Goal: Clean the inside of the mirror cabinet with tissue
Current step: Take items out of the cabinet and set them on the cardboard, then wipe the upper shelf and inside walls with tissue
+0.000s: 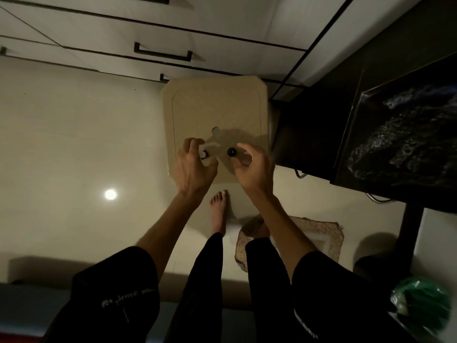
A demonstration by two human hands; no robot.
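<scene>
Left hand pinches small item, possibly tissue.

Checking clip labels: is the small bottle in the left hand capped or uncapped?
Uncapped, apparently: the left hand grips the small bottle, while the right hand holds a black cap apart from it.

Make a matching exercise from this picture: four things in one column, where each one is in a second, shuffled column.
Things:
1. left hand
2. right hand
3. beige stool
4. green bag

Places or states:
A. bottom right corner
B. holds a small black round item
C. on the floor by the white drawers
D. holds a small item with white on it

Pairs: 1-D, 2-B, 3-C, 4-A
</scene>
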